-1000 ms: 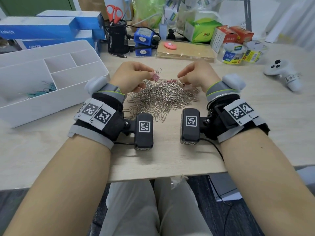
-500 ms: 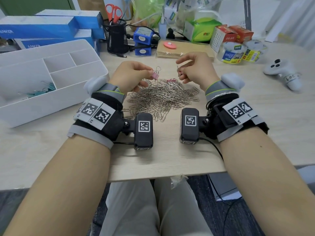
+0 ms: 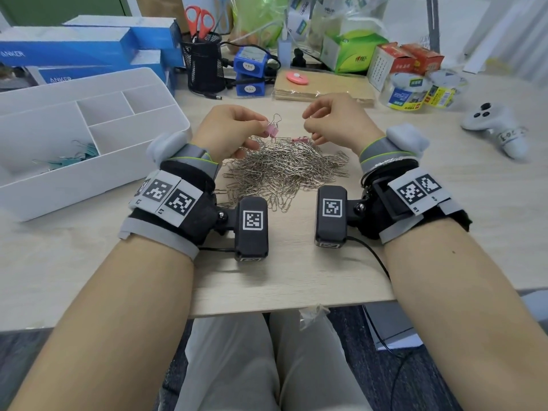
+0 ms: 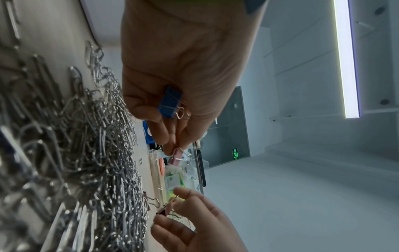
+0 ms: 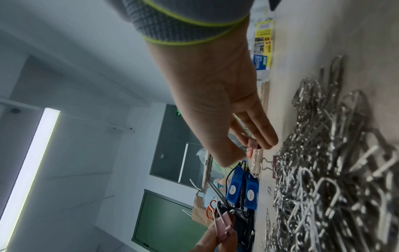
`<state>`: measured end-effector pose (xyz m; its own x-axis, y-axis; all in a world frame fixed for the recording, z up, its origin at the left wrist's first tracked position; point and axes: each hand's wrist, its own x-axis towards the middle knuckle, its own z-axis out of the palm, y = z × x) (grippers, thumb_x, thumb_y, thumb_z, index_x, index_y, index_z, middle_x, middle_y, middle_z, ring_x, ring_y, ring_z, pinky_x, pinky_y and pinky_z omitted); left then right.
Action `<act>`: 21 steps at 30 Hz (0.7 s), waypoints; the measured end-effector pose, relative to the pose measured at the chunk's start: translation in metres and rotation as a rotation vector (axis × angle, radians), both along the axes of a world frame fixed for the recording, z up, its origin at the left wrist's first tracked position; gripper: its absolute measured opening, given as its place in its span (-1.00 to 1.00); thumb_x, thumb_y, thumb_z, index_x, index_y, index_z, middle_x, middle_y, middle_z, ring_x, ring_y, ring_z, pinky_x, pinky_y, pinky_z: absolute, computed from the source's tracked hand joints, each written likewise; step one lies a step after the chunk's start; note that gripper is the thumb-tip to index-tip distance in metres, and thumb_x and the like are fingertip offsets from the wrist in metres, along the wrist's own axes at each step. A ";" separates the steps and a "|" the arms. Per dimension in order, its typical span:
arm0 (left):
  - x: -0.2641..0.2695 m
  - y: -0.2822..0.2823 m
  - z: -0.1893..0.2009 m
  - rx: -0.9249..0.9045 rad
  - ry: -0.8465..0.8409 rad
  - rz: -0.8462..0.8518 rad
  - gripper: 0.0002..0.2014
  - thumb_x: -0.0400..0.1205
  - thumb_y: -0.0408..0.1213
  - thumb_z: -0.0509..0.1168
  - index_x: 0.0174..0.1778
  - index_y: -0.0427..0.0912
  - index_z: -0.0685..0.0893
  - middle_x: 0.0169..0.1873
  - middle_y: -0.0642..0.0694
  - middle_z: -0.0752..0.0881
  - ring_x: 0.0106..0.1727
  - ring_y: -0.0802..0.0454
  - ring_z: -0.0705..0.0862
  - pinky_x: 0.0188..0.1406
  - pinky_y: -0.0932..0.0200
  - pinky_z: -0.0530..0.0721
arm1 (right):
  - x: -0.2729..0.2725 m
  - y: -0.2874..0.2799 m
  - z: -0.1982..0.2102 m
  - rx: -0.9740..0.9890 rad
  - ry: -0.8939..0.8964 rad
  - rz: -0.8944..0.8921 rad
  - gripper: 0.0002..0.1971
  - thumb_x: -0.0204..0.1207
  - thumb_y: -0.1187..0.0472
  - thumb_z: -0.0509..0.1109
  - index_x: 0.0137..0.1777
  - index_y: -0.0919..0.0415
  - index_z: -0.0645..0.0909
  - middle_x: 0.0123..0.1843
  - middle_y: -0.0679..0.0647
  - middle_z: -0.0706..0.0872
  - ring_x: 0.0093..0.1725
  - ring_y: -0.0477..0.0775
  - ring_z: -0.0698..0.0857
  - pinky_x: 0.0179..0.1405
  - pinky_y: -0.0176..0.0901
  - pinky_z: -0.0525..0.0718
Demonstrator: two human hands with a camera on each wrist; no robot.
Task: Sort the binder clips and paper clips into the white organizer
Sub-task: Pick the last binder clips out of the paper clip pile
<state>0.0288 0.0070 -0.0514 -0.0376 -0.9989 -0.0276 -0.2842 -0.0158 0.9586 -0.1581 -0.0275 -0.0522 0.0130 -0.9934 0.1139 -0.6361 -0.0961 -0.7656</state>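
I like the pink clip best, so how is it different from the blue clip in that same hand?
The pink binder clip is pinched at the fingertips of the left hand and sticks out, wire handles up. The blue binder clip is tucked against the palm under curled fingers, so only the left wrist view shows it. In that view the blue one looks bigger, though it is also nearer the camera. Both are binder clips with wire handles, held above the paper clips.

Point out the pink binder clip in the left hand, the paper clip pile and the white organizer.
pink binder clip (image 3: pixel 273 129), head view, on its pink body.
paper clip pile (image 3: pixel 284 167), head view, pile's middle.
white organizer (image 3: pixel 98 170), head view, near outer wall.
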 end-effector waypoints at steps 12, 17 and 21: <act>0.000 -0.001 -0.001 -0.007 0.002 -0.009 -0.91 0.59 -0.27 0.37 -0.23 -0.03 0.68 -0.24 0.01 0.75 -0.61 0.32 0.59 -0.63 0.43 0.45 | -0.006 -0.005 -0.003 -0.064 0.253 0.017 -0.86 0.44 0.28 0.49 -0.06 0.33 0.80 -0.07 0.30 0.83 -0.23 0.07 0.71 0.07 0.14 0.74; 0.000 -0.002 -0.001 -0.011 -0.006 -0.004 -0.94 0.59 -0.26 0.37 -0.19 -0.06 0.71 -0.21 -0.02 0.76 -0.54 0.29 0.59 -0.63 0.43 0.45 | -0.008 -0.011 -0.007 -0.083 0.190 -0.056 -0.83 0.49 0.27 0.45 -0.09 0.40 0.78 -0.09 0.34 0.82 -0.17 0.24 0.80 0.07 0.16 0.75; 0.002 -0.003 0.000 -0.048 0.004 0.035 -0.90 0.59 -0.24 0.35 -0.04 -0.11 0.75 -0.10 -0.05 0.79 -0.51 0.28 0.60 -0.59 0.40 0.43 | -0.005 -0.011 -0.004 -0.108 0.009 -0.071 -0.84 0.53 0.31 0.39 -0.09 0.44 0.73 -0.21 0.34 0.78 -0.50 -0.07 0.69 -0.06 0.06 0.80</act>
<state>0.0309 0.0040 -0.0515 -0.0021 -0.9998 0.0206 -0.2804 0.0204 0.9597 -0.1634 -0.0384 -0.0559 -0.0550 -0.9739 0.2202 -0.6514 -0.1321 -0.7472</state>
